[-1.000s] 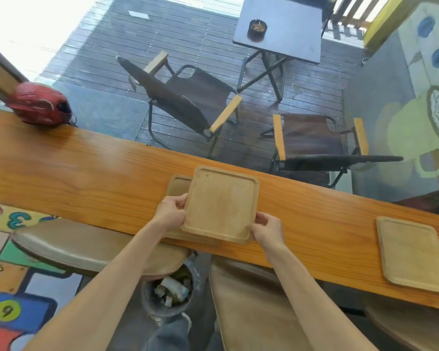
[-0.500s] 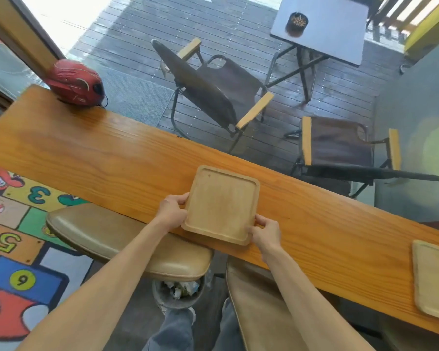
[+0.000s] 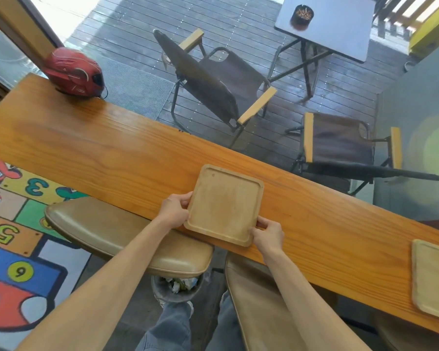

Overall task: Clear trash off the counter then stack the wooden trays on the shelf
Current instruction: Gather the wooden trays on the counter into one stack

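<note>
Head view: rug (image 3: 23, 239) numerals 3, 5, 6.

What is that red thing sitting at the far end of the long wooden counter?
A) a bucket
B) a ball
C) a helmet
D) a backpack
C: the red helmet sits on the far left end of the counter, rounded with a dark visor opening on its side, well away from the tray that the hands hold.
</note>
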